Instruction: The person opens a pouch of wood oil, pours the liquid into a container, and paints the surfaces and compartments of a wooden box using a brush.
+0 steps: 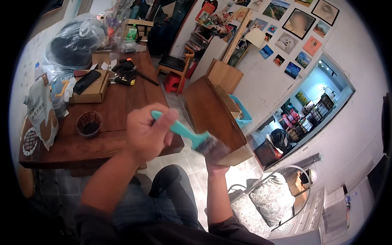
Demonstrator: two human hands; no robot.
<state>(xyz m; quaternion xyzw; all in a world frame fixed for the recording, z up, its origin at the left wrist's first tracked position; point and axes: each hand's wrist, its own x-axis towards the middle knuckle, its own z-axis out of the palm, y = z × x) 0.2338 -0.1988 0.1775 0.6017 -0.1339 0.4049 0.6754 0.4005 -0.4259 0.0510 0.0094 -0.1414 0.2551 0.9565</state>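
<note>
My left hand is closed around the teal handle of a brush, over the front right of the wooden table. The brush's bristles are blurred and lie over the near end of a long brown wooden piece. My right hand grips this near end from below, its fingers mostly hidden behind the brush and the wood. The wooden piece slants away from me, right of the table. A clear plastic cup with dark liquid stands on the table, left of my left hand.
The wooden table holds a pouch, a cardboard box with a black phone, a drill and plastic bags. Beyond stand a chair and a red stool. A blue bin and a cushioned chair are at right.
</note>
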